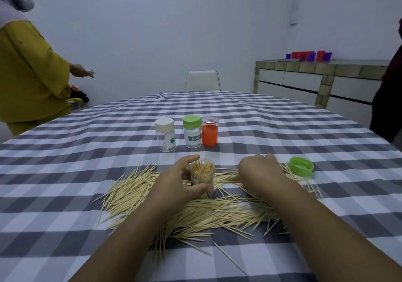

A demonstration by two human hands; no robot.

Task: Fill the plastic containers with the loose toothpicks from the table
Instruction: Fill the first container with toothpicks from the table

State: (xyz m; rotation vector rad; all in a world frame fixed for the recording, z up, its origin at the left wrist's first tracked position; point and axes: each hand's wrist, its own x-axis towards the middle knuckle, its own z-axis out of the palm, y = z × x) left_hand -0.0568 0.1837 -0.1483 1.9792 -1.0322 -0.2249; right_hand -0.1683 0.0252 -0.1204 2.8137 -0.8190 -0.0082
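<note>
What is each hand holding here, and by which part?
The left hand holds the open toothpick container by its clear side wall. The right hand lies on loose toothpicks; any grip there cannot be told.

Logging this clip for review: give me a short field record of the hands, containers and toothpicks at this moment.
left hand: grips open clear container, upright, nearly full of toothpicks
right hand: rests palm down on loose toothpicks, fingers hidden
green lid: off, lying on tablecloth beside the right hand
far row: white-capped jar, green-capped jar, orange container, all upright
</note>
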